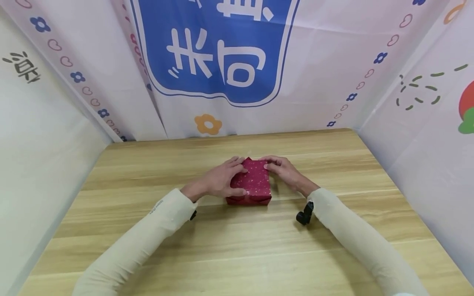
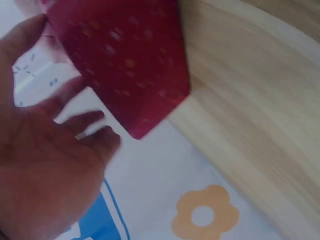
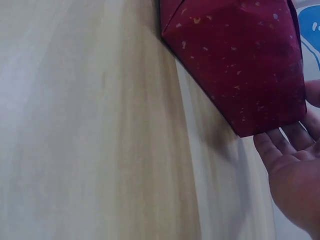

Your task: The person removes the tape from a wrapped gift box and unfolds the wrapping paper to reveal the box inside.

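A small box wrapped in dark red paper with pale flecks lies on the table, its near end showing folded paper. My left hand rests on the box's left side in the head view, fingers spread and the thumb on the top near the front edge. My right hand pinches the far right corner, thumb on top and fingers behind. In the right wrist view, those fingers reach around the far end of the red box. A small red paper point sticks up at its far edge.
The wooden table has a back edge just beyond the box. White printed cloth stands behind and on both sides, with a blue sign and an orange flower on it. A black wrist device hangs below the right sleeve.
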Tool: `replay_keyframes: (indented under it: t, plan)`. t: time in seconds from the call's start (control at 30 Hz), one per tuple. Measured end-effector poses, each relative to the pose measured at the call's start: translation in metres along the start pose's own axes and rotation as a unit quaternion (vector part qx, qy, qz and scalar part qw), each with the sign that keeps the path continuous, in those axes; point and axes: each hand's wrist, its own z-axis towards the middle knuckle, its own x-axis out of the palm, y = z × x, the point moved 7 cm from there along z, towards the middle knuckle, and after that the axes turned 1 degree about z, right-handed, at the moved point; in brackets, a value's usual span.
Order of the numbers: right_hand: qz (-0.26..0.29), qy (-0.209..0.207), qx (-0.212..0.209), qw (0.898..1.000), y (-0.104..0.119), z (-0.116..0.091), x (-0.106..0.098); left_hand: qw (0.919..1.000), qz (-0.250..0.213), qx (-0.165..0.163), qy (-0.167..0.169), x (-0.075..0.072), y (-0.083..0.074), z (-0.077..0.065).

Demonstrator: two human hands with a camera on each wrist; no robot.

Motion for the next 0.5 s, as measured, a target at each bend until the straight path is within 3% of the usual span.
replay_keyframes:
  t: [0.33,0.5]
  plan:
    - [-0.004,-0.016,-0.002,1.0,0.003,0.0,0.001,0.9999,-0.009,0.013,-0.007,0.004,0.004,0.002]
    - [-0.076,-0.053,-0.038,0.995,0.014,-0.003,-0.004,1.0,-0.002,0.002,-0.009,0.004,0.004,0.001]
